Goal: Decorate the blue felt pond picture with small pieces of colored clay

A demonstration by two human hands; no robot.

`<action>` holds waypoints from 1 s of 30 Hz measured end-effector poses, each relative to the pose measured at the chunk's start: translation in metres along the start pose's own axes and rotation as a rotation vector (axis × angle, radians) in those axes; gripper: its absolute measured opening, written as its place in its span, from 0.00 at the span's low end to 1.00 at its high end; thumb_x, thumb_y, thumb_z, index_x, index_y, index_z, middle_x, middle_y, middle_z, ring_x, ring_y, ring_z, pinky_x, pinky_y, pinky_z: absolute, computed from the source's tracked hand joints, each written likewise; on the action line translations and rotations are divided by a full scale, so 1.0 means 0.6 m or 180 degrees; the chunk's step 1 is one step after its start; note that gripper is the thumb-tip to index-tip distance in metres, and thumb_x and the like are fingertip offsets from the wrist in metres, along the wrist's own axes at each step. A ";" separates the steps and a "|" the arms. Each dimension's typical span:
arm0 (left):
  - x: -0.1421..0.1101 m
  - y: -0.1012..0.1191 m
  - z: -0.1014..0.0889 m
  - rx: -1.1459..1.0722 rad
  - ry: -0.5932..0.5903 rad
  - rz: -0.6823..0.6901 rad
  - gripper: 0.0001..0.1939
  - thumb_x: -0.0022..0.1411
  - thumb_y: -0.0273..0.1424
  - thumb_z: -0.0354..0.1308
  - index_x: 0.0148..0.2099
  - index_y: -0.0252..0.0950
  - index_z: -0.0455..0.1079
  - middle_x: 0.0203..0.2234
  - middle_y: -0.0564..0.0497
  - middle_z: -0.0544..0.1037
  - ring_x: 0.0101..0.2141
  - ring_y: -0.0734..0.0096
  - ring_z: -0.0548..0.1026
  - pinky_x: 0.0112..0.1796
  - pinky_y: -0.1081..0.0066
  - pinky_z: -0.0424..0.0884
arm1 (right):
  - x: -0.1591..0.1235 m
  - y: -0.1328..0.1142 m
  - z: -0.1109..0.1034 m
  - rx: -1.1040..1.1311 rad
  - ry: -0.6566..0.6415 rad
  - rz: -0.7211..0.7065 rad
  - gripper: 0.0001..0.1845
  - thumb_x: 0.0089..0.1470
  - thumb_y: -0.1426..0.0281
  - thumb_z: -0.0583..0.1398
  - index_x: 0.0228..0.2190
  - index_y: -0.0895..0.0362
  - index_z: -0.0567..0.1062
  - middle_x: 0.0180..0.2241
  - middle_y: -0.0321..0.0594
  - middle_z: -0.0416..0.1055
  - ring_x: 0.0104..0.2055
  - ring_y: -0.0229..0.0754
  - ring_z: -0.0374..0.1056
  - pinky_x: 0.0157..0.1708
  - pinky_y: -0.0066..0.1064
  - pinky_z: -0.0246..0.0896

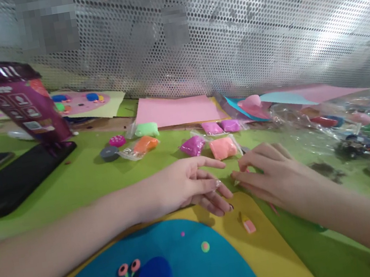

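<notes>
Meeting over the green counter [83, 182], the left hand [185, 185] and right hand [275, 173] rest half-open, holding nothing I can make out — a careless sweep could smear the small pink-and-yellow clay piece [248, 224] just below.

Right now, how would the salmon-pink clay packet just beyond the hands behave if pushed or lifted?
The salmon-pink clay packet looks small and probably light. Its clear wrapper seems glossy, so it may slide on the green table. The lump lies flat and blocky, so it is unlikely to roll.
</notes>
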State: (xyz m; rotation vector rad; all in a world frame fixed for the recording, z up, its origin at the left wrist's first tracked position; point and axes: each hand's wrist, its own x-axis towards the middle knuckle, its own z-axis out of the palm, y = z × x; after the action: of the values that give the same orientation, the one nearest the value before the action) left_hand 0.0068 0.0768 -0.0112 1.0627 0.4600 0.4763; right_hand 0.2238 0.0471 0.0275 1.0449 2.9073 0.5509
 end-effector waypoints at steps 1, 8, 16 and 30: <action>0.000 0.001 0.000 0.0006 -0.0004 0.0007 0.18 0.63 0.21 0.50 0.54 0.32 0.55 0.31 0.48 0.76 0.29 0.70 0.77 0.35 0.66 0.71 | 0.003 0.000 0.002 -0.0119 0.0004 -0.0110 0.09 0.57 0.77 0.55 0.36 0.60 0.75 0.36 0.46 0.66 0.41 0.51 0.58 0.39 0.43 0.57; -0.002 0.006 0.007 0.0026 0.0120 -0.0029 0.18 0.63 0.20 0.49 0.54 0.32 0.55 0.29 0.49 0.75 0.29 0.69 0.77 0.35 0.66 0.71 | 0.002 -0.002 0.000 0.0225 0.0464 -0.0148 0.12 0.58 0.76 0.51 0.31 0.61 0.74 0.30 0.43 0.67 0.35 0.47 0.62 0.33 0.39 0.58; -0.004 0.003 0.005 0.0044 0.0077 0.0012 0.16 0.63 0.20 0.50 0.52 0.32 0.56 0.30 0.49 0.75 0.28 0.70 0.77 0.35 0.65 0.72 | -0.017 -0.035 -0.046 0.2963 -0.1427 0.2342 0.16 0.54 0.59 0.53 0.23 0.55 0.72 0.17 0.30 0.52 0.18 0.33 0.45 0.15 0.25 0.39; 0.000 0.000 -0.002 -0.0109 0.0005 0.0001 0.17 0.61 0.21 0.51 0.53 0.33 0.57 0.29 0.49 0.76 0.29 0.67 0.77 0.36 0.63 0.71 | -0.008 -0.059 -0.053 0.3095 -0.1910 0.2813 0.21 0.49 0.53 0.50 0.22 0.55 0.70 0.15 0.30 0.50 0.16 0.33 0.46 0.12 0.22 0.43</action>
State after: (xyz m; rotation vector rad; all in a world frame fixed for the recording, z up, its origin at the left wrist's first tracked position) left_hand 0.0061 0.0778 -0.0121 1.0297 0.4516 0.4838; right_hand 0.2020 0.0087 0.0456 2.0681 1.9595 -1.1400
